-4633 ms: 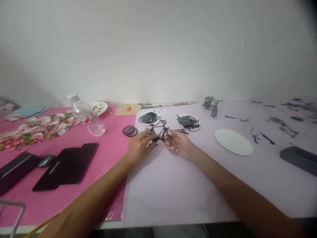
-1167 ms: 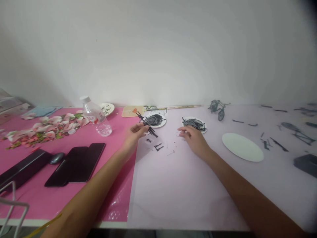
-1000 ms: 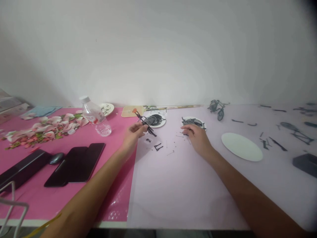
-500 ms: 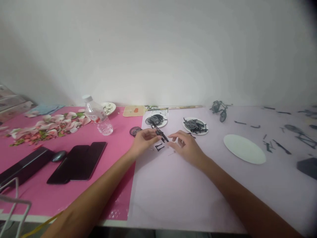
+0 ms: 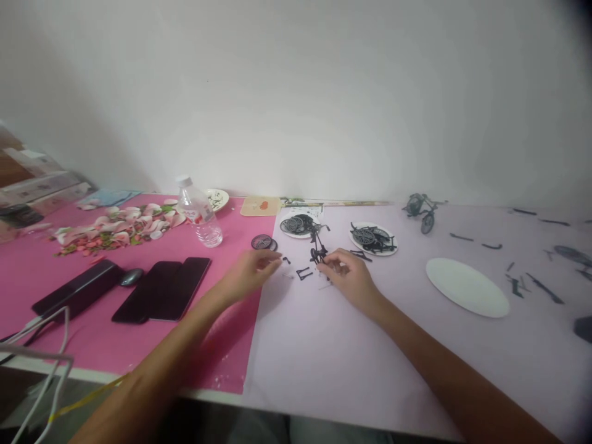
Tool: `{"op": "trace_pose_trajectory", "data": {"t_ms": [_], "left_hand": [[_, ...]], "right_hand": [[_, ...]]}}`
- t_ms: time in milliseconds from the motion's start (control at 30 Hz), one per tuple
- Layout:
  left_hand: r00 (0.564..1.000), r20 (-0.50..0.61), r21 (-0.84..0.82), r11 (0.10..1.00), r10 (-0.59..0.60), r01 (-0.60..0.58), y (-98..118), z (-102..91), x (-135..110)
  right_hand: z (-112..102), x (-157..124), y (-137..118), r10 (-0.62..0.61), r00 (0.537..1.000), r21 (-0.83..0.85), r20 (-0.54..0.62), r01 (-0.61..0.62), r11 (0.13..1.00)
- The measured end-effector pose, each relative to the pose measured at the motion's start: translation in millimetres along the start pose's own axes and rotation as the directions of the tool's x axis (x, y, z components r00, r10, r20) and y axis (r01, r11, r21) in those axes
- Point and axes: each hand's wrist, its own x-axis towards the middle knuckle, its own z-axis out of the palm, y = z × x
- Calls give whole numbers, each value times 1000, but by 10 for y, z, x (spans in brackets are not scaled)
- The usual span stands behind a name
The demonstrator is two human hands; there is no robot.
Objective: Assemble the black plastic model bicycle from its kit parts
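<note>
My right hand (image 5: 352,275) pinches a black model bicycle frame (image 5: 317,251), which it holds upright above the lilac table surface. My left hand (image 5: 247,274) is off to the left with thumb and fingers a little apart and nothing seen in them. Just past its fingertips lies a small black part (image 5: 286,260). Between the hands is a black forked part (image 5: 304,273) on the table. Two black spoked wheels (image 5: 262,242) lie beyond the left hand. Another black strip-like part (image 5: 361,255) rests behind the right hand.
Two white plates, a left one (image 5: 285,233) and a right one (image 5: 393,246), carry black bicycle parts. An assembled model bicycle (image 5: 422,211) stands near the wall. A bare white plate (image 5: 467,287) lies right. Left are a bottle (image 5: 200,213), artificial flowers (image 5: 123,231) and a phone (image 5: 185,290).
The bicycle frame has passed from my left hand to my right and now stands more upright. My left hand has drawn back leftward. The view has shifted slightly left.
</note>
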Motion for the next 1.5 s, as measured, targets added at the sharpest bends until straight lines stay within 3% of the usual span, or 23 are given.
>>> {"op": "trace_pose_trajectory", "data": {"t_ms": [100,167,233,333,400,600,700,1100,1200,1333,1367,1433,1500], "left_hand": [[961,-261,304,937,-93,173,-264,-595,-286],[900,-415,513,782,-134,353,-437,-980,-486],[828,-532,604,605,-180,519,-585,-1288,-664],[811,-525,645,501,-256,576,-770,-1546,-860],[797,-523,647,469,-301,601,-871,-1606,-932],[804,-507,643,484,-312,593,-999,-1624,-943],[794,-519,627,491,-316,605,-976,-1635,-921],[760,-546,670,361,-353,649,-818,-1676,-781],[769,-516,658,399,-378,638,-812,-1706,-809],[820,-489,583,588,-297,561,-812,-1778,-1006],[787,-563,542,607,-251,581,-817,-1800,-1073],[652,-730,432,601,-204,672,-836,-1846,-1204],[564,-789,376,534,-244,757,-870,-1891,-1308]], "right_hand": [[-3,1,-1,-1,1000,-7,0,1,1000],[-10,6,-4,-8,1000,-13,2,8,1000],[-19,14,-4,-11,1000,-21,2,11,1000],[-26,24,4,-7,1000,-36,12,7,999],[-26,29,17,-8,1000,-43,6,8,999],[-31,35,57,-6,1000,-48,-12,6,999],[-39,34,60,-5,1000,-48,-10,5,999],[-48,36,78,-7,1000,-65,-1,7,998],[-59,37,53,-5,1000,-66,-3,5,998],[-71,32,28,-7,1000,-71,15,8,997],[-71,31,27,-8,1000,-73,18,10,997],[-70,30,31,-13,1000,-73,19,14,997],[-66,30,40,-15,1000,-69,14,16,997]]}}
